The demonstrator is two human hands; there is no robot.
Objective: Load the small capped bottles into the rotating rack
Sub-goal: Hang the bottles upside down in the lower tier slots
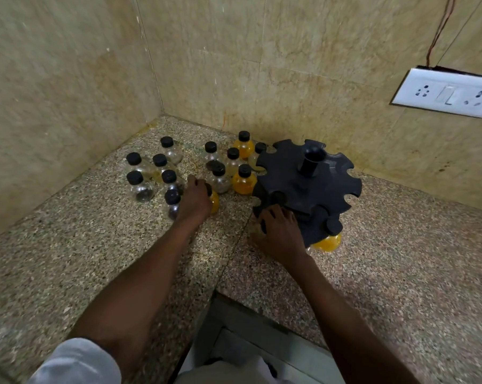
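Observation:
A black rotating rack (309, 187) with notched slots stands on the speckled stone counter (95, 259) near the corner. A yellow bottle (328, 242) hangs in a front slot. My right hand (281, 234) rests on the rack's near-left edge, over a bottle that is mostly hidden. My left hand (195, 200) is closed over a yellow capped bottle (214, 202) standing on the counter. Several small black-capped bottles, clear (140, 187) and yellow (244, 180), stand in a cluster to the left of the rack.
Tiled walls meet in a corner behind the bottles. A white socket plate (444, 92) sits on the right wall with a wire above it. The counter's front edge has a step down (234, 314) between my forearms.

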